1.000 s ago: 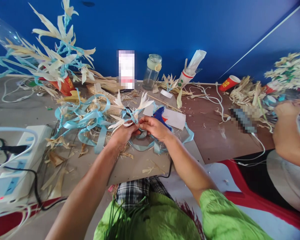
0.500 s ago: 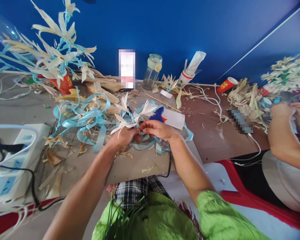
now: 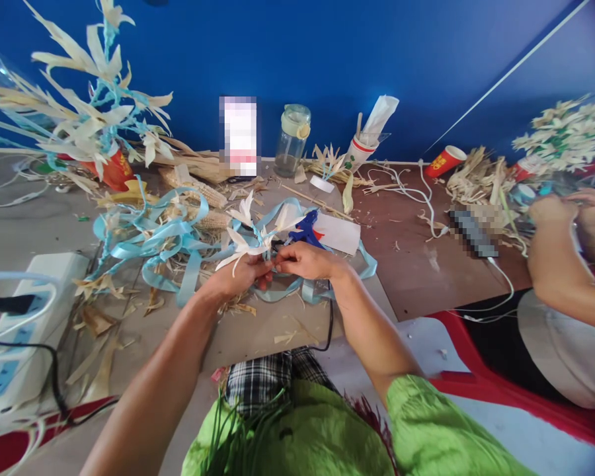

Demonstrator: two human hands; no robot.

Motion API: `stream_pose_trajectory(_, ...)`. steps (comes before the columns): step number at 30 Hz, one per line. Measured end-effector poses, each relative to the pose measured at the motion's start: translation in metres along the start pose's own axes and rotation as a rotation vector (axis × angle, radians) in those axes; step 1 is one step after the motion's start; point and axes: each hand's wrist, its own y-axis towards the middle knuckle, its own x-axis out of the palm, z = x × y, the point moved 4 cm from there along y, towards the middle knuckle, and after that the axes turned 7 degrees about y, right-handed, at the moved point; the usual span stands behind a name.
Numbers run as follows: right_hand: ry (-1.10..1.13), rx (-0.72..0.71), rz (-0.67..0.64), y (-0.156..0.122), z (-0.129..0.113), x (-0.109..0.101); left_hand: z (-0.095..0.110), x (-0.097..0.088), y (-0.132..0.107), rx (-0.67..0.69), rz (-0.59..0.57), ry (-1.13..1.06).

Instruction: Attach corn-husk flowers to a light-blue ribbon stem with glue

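Note:
My left hand [image 3: 242, 275] is closed around the stem of a corn husk flower [image 3: 244, 246], whose pale petals spread above the fingers. Light blue ribbon wraps the flower's stem. Close beside it, my right hand [image 3: 309, 260] is pinched shut with its fingertips almost against the left ones; what they hold is hidden. A loose length of blue ribbon [image 3: 187, 277] loops over the table to the left and passes beneath the hands. Just behind my right hand lies a blue glue gun [image 3: 305, 228], partly covered, next to a white card [image 3: 334, 235].
Corn cobs [image 3: 211, 218] and husk scraps lie on the left. A finished husk branch stands in a red cup [image 3: 116, 173]. Farther back are a phone [image 3: 240, 135] and a glass bottle [image 3: 292, 142]. A power strip [image 3: 24, 330] sits left; another person's arm [image 3: 558, 251] works at right.
The view has turned slightly right, so the table things sit farther left. My right fingers have drawn together into a tighter pinch near the stem; my left hand keeps its hold on the flower.

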Motion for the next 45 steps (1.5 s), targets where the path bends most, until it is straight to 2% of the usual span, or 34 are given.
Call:
stream_pose_trajectory(5,0.210,-0.031,-0.078,0.000,0.003,0.002,0.003,-0.006,-0.001,0.027,0.043,0.084)
stream_pose_trajectory(11,0.123,-0.005,0.054,0.007,0.000,0.009,0.004,-0.005,-0.005,0.040,0.049,0.043)
stream_pose_trajectory(14,0.109,0.027,0.127,0.009,-0.003,0.012,0.004,-0.004,-0.005,0.033,0.061,-0.053)
stream_pose_trajectory(17,0.156,0.044,0.234,0.009,-0.002,0.009,0.003,-0.005,-0.005,0.019,0.101,-0.250)
stream_pose_trajectory(20,0.250,0.008,0.317,0.009,0.001,0.005,0.006,-0.004,-0.006,0.018,0.057,-0.463)
stream_pose_trajectory(23,0.259,-0.048,0.361,0.008,-0.002,0.002,0.009,-0.004,-0.006,0.030,0.043,-0.543)
stream_pose_trajectory(28,0.363,-0.078,0.282,0.008,-0.005,0.009,0.008,-0.007,-0.002,0.088,0.165,-0.557)
stream_pose_trajectory(31,0.470,-0.101,0.213,0.010,-0.005,0.013,0.006,-0.004,0.001,0.088,0.145,-0.614)
stream_pose_trajectory(36,0.586,-0.131,0.194,0.010,-0.006,0.014,0.010,0.001,0.000,0.036,0.068,-0.728)
stream_pose_trajectory(41,0.555,-0.153,0.139,0.010,-0.011,0.018,0.010,0.001,-0.002,0.033,0.059,-0.728)
stream_pose_trajectory(45,0.440,-0.117,0.189,0.011,-0.007,0.017,0.005,-0.001,0.000,0.019,0.085,-0.738)
